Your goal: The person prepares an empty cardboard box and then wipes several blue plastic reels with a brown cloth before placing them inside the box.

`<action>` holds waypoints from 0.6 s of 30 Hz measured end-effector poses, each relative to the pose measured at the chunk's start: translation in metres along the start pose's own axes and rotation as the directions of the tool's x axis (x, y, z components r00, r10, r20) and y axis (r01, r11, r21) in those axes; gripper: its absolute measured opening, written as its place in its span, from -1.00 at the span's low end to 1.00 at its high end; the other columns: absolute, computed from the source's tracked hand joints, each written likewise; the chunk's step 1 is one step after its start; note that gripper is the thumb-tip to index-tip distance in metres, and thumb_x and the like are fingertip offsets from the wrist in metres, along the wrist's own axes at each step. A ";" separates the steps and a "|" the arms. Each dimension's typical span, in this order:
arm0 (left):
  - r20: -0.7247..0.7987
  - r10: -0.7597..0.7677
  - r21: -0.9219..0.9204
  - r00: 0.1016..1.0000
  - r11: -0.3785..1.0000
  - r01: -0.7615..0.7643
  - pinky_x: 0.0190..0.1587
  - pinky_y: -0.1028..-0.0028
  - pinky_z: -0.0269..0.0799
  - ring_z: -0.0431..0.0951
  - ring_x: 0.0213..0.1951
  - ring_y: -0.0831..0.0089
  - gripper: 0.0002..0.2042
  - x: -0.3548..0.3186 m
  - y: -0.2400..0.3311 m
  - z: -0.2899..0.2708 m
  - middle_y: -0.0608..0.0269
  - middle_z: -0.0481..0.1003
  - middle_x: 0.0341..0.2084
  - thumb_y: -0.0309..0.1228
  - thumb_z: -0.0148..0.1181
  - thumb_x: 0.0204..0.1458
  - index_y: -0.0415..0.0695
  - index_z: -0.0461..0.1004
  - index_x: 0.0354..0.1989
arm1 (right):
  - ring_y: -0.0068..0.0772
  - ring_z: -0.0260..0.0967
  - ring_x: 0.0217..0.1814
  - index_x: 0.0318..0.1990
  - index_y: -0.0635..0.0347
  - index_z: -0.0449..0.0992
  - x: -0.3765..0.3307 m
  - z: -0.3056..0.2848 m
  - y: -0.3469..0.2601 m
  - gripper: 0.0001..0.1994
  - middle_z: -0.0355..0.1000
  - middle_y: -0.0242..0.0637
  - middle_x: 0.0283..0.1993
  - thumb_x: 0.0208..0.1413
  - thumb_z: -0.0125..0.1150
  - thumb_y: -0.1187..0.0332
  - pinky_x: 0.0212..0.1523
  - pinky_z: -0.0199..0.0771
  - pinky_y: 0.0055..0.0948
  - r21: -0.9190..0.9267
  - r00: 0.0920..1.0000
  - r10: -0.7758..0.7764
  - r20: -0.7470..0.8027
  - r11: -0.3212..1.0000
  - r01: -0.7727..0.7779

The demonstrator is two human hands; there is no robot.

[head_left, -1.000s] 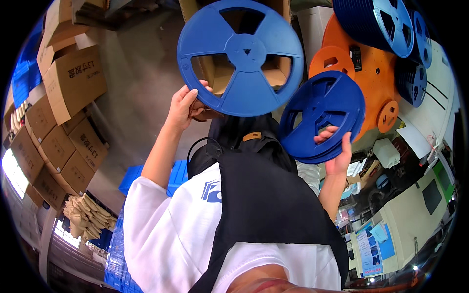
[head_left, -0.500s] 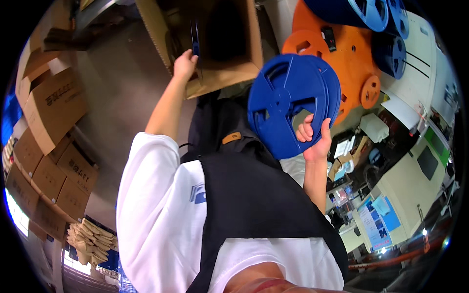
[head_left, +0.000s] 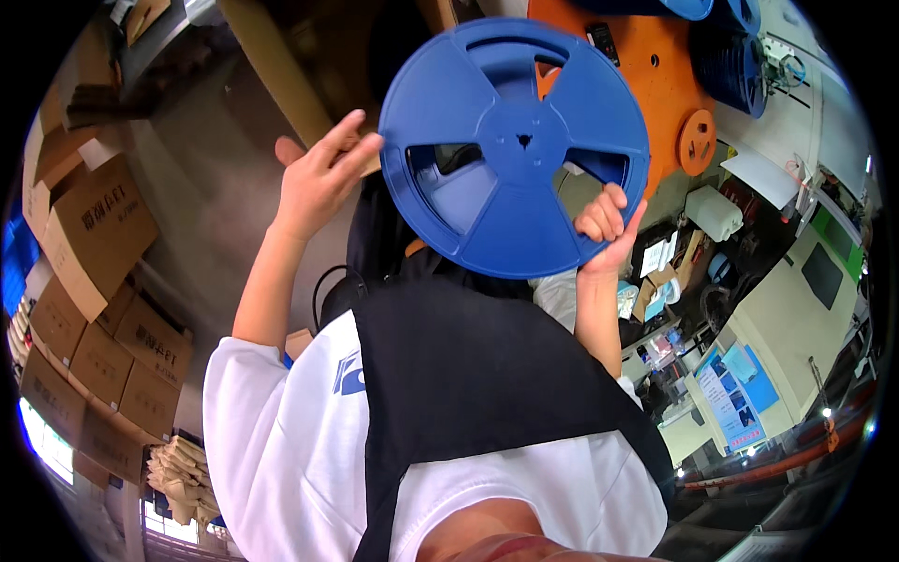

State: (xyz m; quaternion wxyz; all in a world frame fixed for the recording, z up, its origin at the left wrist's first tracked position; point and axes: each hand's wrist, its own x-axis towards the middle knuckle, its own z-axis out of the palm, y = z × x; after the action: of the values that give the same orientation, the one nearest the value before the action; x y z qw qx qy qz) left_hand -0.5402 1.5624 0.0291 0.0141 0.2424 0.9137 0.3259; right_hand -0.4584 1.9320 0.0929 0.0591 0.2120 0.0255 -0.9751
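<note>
A large blue plastic reel (head_left: 523,201) is raised in front of my chest, its slotted face turned up. My right hand (head_left: 607,227) grips its lower right rim, the fingers curled through a slot and the thumb outside. More than one flange shows through the slots, but how many reels are held cannot be told. My left hand (head_left: 328,173) is beside the reel's left rim, fingers apart, with nothing in it. Beyond it stands an open cardboard box (head_left: 276,70), partly hidden by the reel.
An orange table (head_left: 646,94) at the upper right bears stacked blue reels (head_left: 729,66) and a small orange disc (head_left: 696,142). Cardboard cartons (head_left: 103,234) are piled at the left, above a bundle of tan packets (head_left: 183,478). A pale machine cabinet (head_left: 796,347) stands at the right.
My left hand has come out of the box, leaving the thin blue piece it was touching, and opened near the reel. My right hand has turned the reel flatter and moved it up and left.
</note>
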 end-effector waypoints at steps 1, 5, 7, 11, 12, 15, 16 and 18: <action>-0.025 0.234 -0.015 0.972 0.972 -0.234 -0.23 0.49 0.46 0.48 -0.12 0.40 -0.44 0.002 0.007 -0.001 0.26 0.33 0.08 -0.59 0.20 -0.21 0.15 0.37 0.06 | -0.71 -0.10 -0.70 -0.37 0.18 0.24 0.003 0.003 0.003 -0.65 0.05 -0.52 -0.68 0.12 0.08 0.06 -0.63 -0.10 -0.64 0.031 1.000 -0.003 -0.015 0.999 0.003; 0.159 0.348 0.121 0.924 0.922 -0.368 -0.33 0.52 0.46 0.45 -0.38 0.48 -0.44 0.009 0.022 -0.006 0.32 0.35 0.06 -0.57 0.12 -0.27 0.25 0.41 0.00 | -0.70 -0.08 -0.69 -0.35 0.20 0.26 0.013 0.006 0.005 -0.65 0.07 -0.51 -0.67 0.13 0.08 0.07 -0.62 -0.08 -0.65 0.063 1.000 0.014 -0.002 0.998 -0.014; 0.171 0.342 0.142 0.924 0.920 -0.366 -0.34 0.53 0.46 0.43 -0.40 0.49 -0.46 0.006 0.020 -0.004 0.36 0.36 0.05 -0.53 0.12 -0.25 0.24 0.41 0.01 | -0.70 -0.08 -0.69 -0.34 0.21 0.26 0.015 0.010 0.006 -0.65 0.07 -0.51 -0.66 0.12 0.08 0.07 -0.62 -0.08 -0.64 0.070 1.000 0.017 0.001 0.997 -0.017; 0.156 0.327 0.179 0.932 0.919 -0.352 -0.35 0.53 0.46 0.45 -0.39 0.47 -0.50 0.006 0.020 -0.003 0.35 0.38 0.02 -0.53 0.12 -0.24 0.15 0.41 -0.01 | -0.70 -0.06 -0.68 -0.32 0.22 0.27 0.019 0.013 0.007 -0.62 0.08 -0.51 -0.66 0.12 0.08 0.04 -0.61 -0.06 -0.63 0.059 0.999 0.035 -0.012 0.998 -0.034; 0.127 0.357 0.168 0.926 0.912 -0.374 -0.35 0.53 0.46 0.45 -0.40 0.46 -0.52 0.004 0.020 0.000 0.33 0.38 0.02 -0.54 0.12 -0.24 0.12 0.42 -0.03 | -0.70 -0.06 -0.68 -0.31 0.23 0.27 0.016 0.014 0.007 -0.62 0.08 -0.51 -0.66 0.12 0.07 0.03 -0.61 -0.06 -0.64 0.021 0.999 0.026 -0.020 0.999 -0.026; 0.079 0.374 0.162 0.924 0.910 -0.382 -0.37 0.50 0.47 0.47 -0.39 0.44 -0.57 0.000 0.021 0.003 0.26 0.40 0.00 -0.59 0.15 -0.25 0.04 0.43 -0.10 | -0.67 -0.02 -0.65 -0.22 0.27 0.31 0.013 0.013 0.006 -0.56 0.10 -0.48 -0.65 0.13 0.03 -0.02 -0.59 0.02 -0.63 -0.043 1.000 0.024 0.011 0.999 -0.024; 0.073 0.365 0.159 0.928 0.914 -0.372 -0.37 0.49 0.47 0.46 -0.38 0.43 -0.57 -0.003 0.022 0.004 0.27 0.39 0.01 -0.55 0.15 -0.24 0.02 0.41 -0.09 | -0.64 0.01 -0.63 -0.14 0.29 0.31 0.010 0.013 0.006 -0.51 0.10 -0.46 -0.65 0.13 0.00 -0.05 -0.57 0.06 -0.60 -0.089 0.999 -0.016 -0.029 0.996 0.014; 0.064 0.350 0.167 0.934 0.919 -0.356 -0.37 0.48 0.48 0.44 -0.38 0.43 -0.58 -0.006 0.025 0.004 0.28 0.38 0.02 -0.50 0.14 -0.24 0.00 0.40 -0.08 | -0.51 0.19 -0.50 0.11 0.35 0.23 0.008 0.014 0.004 -0.33 0.31 -0.33 -0.47 0.13 -0.08 -0.14 -0.46 0.25 -0.52 -0.264 0.995 -0.083 -0.050 0.962 0.067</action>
State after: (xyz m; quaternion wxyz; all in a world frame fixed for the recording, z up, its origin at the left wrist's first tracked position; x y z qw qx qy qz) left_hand -0.5236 1.5787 0.0399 -0.0513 0.4089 0.8798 0.2370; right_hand -0.4704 1.9260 0.1020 0.0488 0.2307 0.1642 -0.9578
